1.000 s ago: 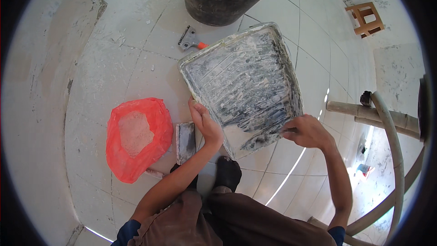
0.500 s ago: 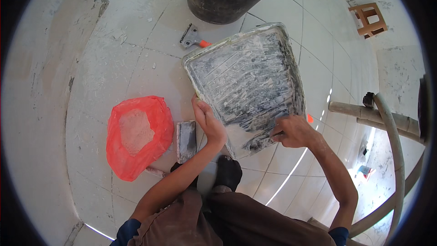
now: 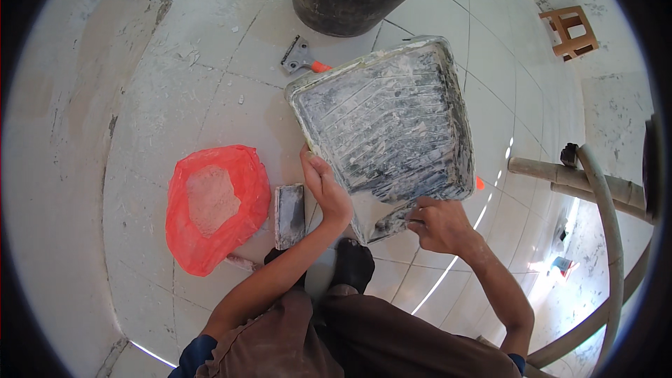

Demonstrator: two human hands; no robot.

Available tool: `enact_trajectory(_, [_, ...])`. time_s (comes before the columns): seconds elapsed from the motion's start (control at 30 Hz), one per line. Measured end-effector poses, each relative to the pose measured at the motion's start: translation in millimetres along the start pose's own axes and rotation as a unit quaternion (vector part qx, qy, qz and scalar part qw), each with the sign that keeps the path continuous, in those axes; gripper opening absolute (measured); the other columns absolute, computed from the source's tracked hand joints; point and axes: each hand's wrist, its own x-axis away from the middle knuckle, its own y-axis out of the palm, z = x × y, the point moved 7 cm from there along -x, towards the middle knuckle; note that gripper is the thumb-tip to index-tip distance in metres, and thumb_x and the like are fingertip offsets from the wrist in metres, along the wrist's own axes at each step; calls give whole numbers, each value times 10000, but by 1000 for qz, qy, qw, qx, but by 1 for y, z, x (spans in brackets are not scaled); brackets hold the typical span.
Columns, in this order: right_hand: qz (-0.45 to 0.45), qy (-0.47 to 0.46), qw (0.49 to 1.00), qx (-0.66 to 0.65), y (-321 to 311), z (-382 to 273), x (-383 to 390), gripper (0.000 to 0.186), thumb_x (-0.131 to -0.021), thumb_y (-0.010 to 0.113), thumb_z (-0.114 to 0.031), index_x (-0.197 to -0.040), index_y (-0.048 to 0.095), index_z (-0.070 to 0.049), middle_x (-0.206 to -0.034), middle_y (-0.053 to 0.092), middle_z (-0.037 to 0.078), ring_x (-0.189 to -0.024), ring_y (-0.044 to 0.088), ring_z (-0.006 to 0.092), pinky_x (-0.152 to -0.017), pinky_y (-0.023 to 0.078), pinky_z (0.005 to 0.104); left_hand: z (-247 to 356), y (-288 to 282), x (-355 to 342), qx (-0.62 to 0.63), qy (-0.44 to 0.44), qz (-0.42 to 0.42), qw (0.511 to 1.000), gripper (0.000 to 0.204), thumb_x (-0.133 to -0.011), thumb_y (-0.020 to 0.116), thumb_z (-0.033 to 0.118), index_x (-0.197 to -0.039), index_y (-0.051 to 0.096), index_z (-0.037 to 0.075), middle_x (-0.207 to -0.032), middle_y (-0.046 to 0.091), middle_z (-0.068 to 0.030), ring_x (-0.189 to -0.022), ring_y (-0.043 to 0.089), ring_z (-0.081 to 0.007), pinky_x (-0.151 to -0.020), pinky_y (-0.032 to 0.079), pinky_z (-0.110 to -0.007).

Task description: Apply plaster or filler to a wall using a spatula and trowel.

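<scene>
A paint tray (image 3: 392,119), ribbed and caked with whitish and dark residue, tilts in front of me. My left hand (image 3: 327,192) grips its left rim, thumb along the edge. My right hand (image 3: 442,226) is closed at the tray's near right edge, fingers curled over the tray's lower end. A dark sliver shows at its fingertips, but what it holds is hidden. Pale material (image 3: 367,211) lies in the near end of the tray. Left of my left wrist, a dark-faced rectangular block (image 3: 290,214) lies on the floor.
A red plastic bag (image 3: 183,220) of pale powder sits at left. Beyond the tray are a grey scraper (image 3: 297,54) with an orange handle and a large black bucket (image 3: 350,7). At right are bamboo poles (image 3: 595,183) and a brown plastic stool (image 3: 570,31). My feet are just below the tray.
My right hand has slid toward me and a little left along the tray's near end. The left hand keeps its grip on the rim. The whole view has shifted slightly.
</scene>
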Motion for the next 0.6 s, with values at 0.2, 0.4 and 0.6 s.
enact_trajectory(0.2, [33, 88, 995, 39, -34, -13, 24, 154, -823, 710, -190, -916, 778, -88, -844, 665, 89, -726, 686, 315, -657, 538, 442, 1, -5, 0, -25, 0, 7, 1000, 502, -1129, 321, 324, -1453, 376, -56, -1190, 520, -104, -1073, 471, -167, -1043, 346, -298])
enact_trajectory(0.4, [12, 50, 997, 52, 1, -43, 26, 120, -771, 642, -130, -746, 694, -25, -950, 642, 200, -680, 701, 365, -625, 546, 485, 4, -1, 1, -35, 7, 7, 999, 501, -1130, 317, 315, -1447, 368, -70, -1190, 518, -103, -1076, 470, -162, -1050, 339, -294])
enact_trajectory(0.6, [-11, 51, 996, 67, 29, -71, 23, 148, -784, 601, -81, -845, 638, 50, -952, 610, 211, -650, 702, 353, -581, 558, 468, 2, -2, -2, 20, -1, -5, 1000, 524, -1130, 313, 336, -1456, 359, -71, -1196, 514, -103, -1086, 469, -151, -1043, 344, -292])
